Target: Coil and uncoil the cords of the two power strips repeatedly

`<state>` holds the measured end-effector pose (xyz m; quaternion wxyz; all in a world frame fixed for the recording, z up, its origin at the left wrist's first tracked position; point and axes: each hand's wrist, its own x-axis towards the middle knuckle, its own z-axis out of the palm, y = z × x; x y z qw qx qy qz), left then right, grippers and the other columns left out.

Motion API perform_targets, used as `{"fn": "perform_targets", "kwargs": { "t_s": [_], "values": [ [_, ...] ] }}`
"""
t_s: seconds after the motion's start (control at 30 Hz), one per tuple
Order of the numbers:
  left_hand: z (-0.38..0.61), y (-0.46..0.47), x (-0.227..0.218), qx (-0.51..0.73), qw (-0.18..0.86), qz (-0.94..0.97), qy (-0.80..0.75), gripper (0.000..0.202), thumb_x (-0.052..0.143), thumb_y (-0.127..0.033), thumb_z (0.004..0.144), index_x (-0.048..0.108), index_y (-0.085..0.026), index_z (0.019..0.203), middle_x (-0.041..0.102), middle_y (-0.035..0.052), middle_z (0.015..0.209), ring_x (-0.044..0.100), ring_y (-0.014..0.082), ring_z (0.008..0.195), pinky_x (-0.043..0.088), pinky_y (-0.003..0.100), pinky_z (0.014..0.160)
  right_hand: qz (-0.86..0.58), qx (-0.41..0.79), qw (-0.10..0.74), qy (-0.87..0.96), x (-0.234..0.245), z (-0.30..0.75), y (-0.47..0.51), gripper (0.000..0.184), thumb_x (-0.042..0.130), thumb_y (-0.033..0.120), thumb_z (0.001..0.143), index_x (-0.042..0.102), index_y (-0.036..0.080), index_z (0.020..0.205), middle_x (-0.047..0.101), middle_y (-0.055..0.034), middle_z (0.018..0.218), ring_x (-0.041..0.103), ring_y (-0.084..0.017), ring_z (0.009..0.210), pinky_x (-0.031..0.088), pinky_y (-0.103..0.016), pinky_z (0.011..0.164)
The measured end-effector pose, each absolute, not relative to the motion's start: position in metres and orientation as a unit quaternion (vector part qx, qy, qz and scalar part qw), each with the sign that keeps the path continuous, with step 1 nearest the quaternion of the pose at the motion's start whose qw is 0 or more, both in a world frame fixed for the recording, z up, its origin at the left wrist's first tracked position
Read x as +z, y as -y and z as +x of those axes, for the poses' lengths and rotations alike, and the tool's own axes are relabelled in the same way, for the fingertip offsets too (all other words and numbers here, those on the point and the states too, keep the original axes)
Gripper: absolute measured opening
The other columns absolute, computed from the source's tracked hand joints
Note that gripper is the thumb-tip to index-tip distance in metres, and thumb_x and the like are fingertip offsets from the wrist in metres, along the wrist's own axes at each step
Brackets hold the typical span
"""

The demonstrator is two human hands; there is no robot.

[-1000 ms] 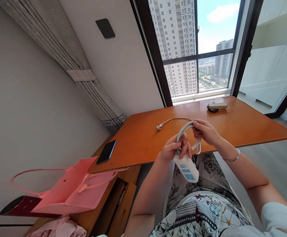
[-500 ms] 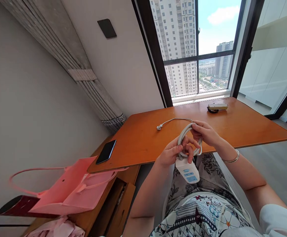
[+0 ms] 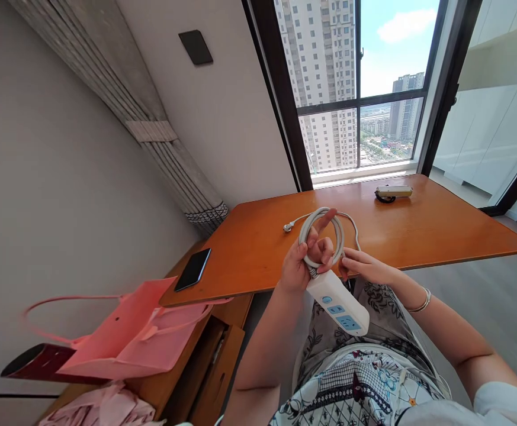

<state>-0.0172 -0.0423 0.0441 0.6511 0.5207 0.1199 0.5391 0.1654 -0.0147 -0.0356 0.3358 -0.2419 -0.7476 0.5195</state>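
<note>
White power strip point(image 3: 338, 303), held just off the near edge of the counter point(image 3: 249, 254). Grey cord point(image 3: 340, 234), coiled above it. Left hand point(image 3: 296, 267): closed on the coil, one finger raised across the loop. Right hand point(image 3: 365, 266): half-curled beside it, grip uncertain. Plug point(image 3: 288, 227), on the counter beyond; phone point(image 3: 193, 270), left; cream bar point(image 3: 395, 191), far right; pink bag point(image 3: 120, 337), lower left.

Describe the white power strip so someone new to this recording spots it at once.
Find the orange-brown table below the window. At its near edge, the left hand grips a looped pale cord, and the white power strip is just below that loop. Its blue socket panels set it apart from the yellowish block with a black cord.
</note>
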Motion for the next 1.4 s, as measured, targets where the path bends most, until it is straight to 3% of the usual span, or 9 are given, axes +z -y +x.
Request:
{"fn": "perform_targets", "kwargs": {
  "t_s": [0.1, 0.2, 0.3, 0.43, 0.57, 0.8, 1.07, 1.2, 1.4],
  "values": [
    [-0.024, 0.04, 0.048, 0.575, 0.625, 0.513, -0.126, 0.051, 0.079, -0.054, 0.068, 0.041, -0.02, 0.066, 0.069, 0.0091, 0.119, 0.041, 0.009, 0.056, 0.027, 0.02, 0.035, -0.326, 0.348, 0.269, 0.837, -0.045, 0.175, 0.019, 0.033, 0.047, 0.039, 0.1, 0.057, 0.016, 0.123, 0.067, -0.0067, 0.094, 0.062, -0.019, 0.087, 0.05, -0.035, 0.083],
    [-0.029, 0.036, 0.047, 0.591, 0.601, 0.52, -0.139, 0.047, 0.081, -0.052, 0.068, 0.047, -0.02, 0.067, 0.066, 0.0092, 0.128, 0.052, 0.012, 0.068, 0.035, 0.018, 0.037, -0.385, 0.195, 0.312, 0.846, -0.054, 0.187, 0.02, 0.034, 0.045, 0.025, 0.098, 0.053, 0.013, 0.129, 0.068, -0.012, 0.1, 0.063, -0.023, 0.092, 0.05, -0.039, 0.084],
    [-0.031, 0.031, 0.043, 0.608, 0.583, 0.518, -0.149, 0.044, 0.083, -0.051, 0.068, 0.052, -0.02, 0.072, 0.061, 0.0088, 0.137, 0.064, 0.021, 0.096, 0.047, 0.019, 0.045, -0.372, 0.101, 0.372, 0.844, -0.054, 0.198, 0.019, 0.03, 0.044, 0.024, 0.1, 0.057, 0.015, 0.126, 0.066, -0.011, 0.097, 0.063, -0.02, 0.084, 0.051, -0.034, 0.076],
    [-0.033, 0.026, 0.04, 0.615, 0.583, 0.51, -0.147, 0.04, 0.083, -0.049, 0.069, 0.056, -0.02, 0.075, 0.055, 0.0072, 0.146, 0.055, 0.0306, 0.13, 0.058, 0.023, 0.059, -0.306, -0.023, 0.366, 0.878, -0.041, 0.208, 0.022, 0.03, 0.043, 0.027, 0.102, 0.066, 0.018, 0.119, 0.062, -0.0066, 0.085, 0.058, -0.016, 0.07, 0.046, -0.028, 0.064],
    [-0.031, 0.025, 0.037, 0.61, 0.585, 0.514, -0.15, 0.038, 0.082, -0.047, 0.073, 0.056, -0.02, 0.076, 0.052, 0.0072, 0.15, 0.049, 0.0334, 0.139, 0.061, 0.028, 0.068, -0.275, -0.114, 0.341, 0.891, -0.025, 0.207, 0.028, 0.033, 0.043, 0.03, 0.103, 0.069, 0.016, 0.118, 0.061, -0.0049, 0.081, 0.054, -0.013, 0.063, 0.036, -0.027, 0.058],
    [-0.021, 0.03, 0.023, 0.54, 0.572, 0.587, -0.193, 0.029, 0.078, -0.043, 0.081, 0.061, -0.021, 0.088, 0.053, 0.0088, 0.149, 0.04, 0.0315, 0.146, 0.055, 0.04, 0.098, -0.236, -0.132, 0.258, 0.928, 0.015, 0.192, 0.038, 0.027, 0.049, 0.028, 0.095, 0.072, 0.017, 0.085, 0.058, -0.0028, 0.073, 0.044, -0.012, 0.057, 0.022, -0.031, 0.054],
    [-0.021, 0.027, 0.018, 0.483, 0.567, 0.638, -0.197, 0.025, 0.071, -0.044, 0.087, 0.064, -0.021, 0.093, 0.064, 0.0104, 0.132, 0.058, 0.0253, 0.127, 0.051, 0.036, 0.098, -0.185, -0.089, 0.27, 0.941, 0.043, 0.183, 0.043, 0.031, 0.045, 0.036, 0.102, 0.07, 0.019, 0.093, 0.068, -0.0051, 0.088, 0.057, -0.014, 0.071, 0.034, -0.029, 0.06],
    [-0.017, 0.026, 0.012, 0.456, 0.531, 0.677, -0.225, 0.035, 0.072, -0.048, 0.085, 0.067, -0.019, 0.104, 0.072, 0.0073, 0.105, 0.065, 0.022, 0.106, 0.048, 0.033, 0.098, -0.187, -0.09, 0.312, 0.927, 0.044, 0.175, 0.042, 0.038, 0.05, 0.052, 0.1, 0.068, 0.019, 0.096, 0.065, -0.0055, 0.085, 0.057, -0.016, 0.072, 0.038, -0.029, 0.064],
    [-0.013, 0.035, 0.003, 0.356, 0.678, 0.62, -0.173, 0.049, 0.058, -0.066, 0.088, 0.056, -0.018, 0.084, 0.067, 0.0028, 0.061, 0.053, 0.0119, 0.046, 0.042, 0.024, 0.047, -0.238, -0.102, 0.36, 0.896, 0.049, 0.17, 0.037, 0.063, 0.054, 0.071, 0.089, 0.065, 0.021, 0.126, 0.06, -0.0095, 0.102, 0.056, -0.016, 0.076, 0.043, -0.029, 0.065]
  ]
}}
